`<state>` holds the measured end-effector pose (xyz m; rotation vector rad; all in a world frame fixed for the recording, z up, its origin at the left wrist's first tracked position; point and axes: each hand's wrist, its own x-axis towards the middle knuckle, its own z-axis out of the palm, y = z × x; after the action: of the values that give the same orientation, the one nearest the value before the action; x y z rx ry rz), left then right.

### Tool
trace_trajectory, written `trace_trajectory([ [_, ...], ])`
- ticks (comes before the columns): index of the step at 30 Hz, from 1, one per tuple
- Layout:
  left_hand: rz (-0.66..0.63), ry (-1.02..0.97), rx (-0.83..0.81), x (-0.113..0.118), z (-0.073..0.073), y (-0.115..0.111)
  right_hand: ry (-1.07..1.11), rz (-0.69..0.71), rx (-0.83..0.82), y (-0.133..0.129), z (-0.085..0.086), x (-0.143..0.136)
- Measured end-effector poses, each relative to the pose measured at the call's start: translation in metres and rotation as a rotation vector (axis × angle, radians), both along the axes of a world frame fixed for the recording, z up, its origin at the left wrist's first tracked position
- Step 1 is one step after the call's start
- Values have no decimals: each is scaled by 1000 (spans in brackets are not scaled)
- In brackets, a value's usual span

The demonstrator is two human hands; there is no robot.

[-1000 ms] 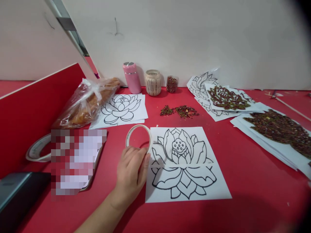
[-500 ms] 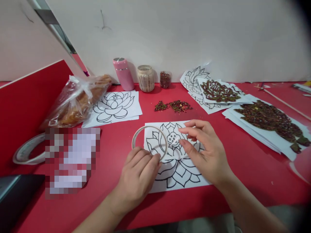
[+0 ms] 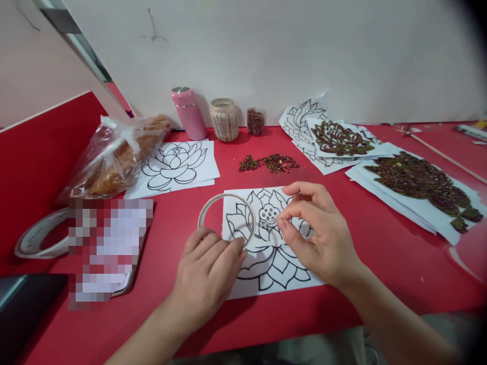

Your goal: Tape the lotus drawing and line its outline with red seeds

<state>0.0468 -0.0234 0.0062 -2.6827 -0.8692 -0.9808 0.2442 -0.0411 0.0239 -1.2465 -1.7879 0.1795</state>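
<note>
My left hand (image 3: 211,268) is closed on the lower rim of a thin, narrow roll of tape (image 3: 201,209), held upright over the left side of a drawing. The sheet (image 3: 276,266) lies flat on the red table and carries a lotus flower in thick black outline. Over its right part is my right hand (image 3: 319,233), thumb and middle finger pinched together, index finger raised and curved. A faint glossy patch shows between the roll and these fingertips; what the pinch holds, if anything, is too small to make out.
Behind the sheet lie small piles of reddish-green peppercorn-like grains (image 3: 279,163). A pink flask (image 3: 192,114), a jar (image 3: 224,120) and a small grain-filled cup (image 3: 255,121) stand by the wall. Grain-covered lotus sheets (image 3: 414,182) lie right; a plastic bag (image 3: 117,157) and wide tape roll (image 3: 26,243) left.
The right thumb and middle finger have closed together. The left hand still holds the tape roll, and the whole view has shifted slightly.
</note>
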Motion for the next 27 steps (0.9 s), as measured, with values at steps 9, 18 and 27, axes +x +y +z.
trace_trajectory([
  [9,171,173,31,-28,33,-1,43,-105,-197,3,9,-6],
  [18,284,423,-3,-44,24,-6,85,-229,-401,-8,-9,19],
  [27,373,436,-493,-55,3,1,152,-292,-546,-26,-34,63],
])
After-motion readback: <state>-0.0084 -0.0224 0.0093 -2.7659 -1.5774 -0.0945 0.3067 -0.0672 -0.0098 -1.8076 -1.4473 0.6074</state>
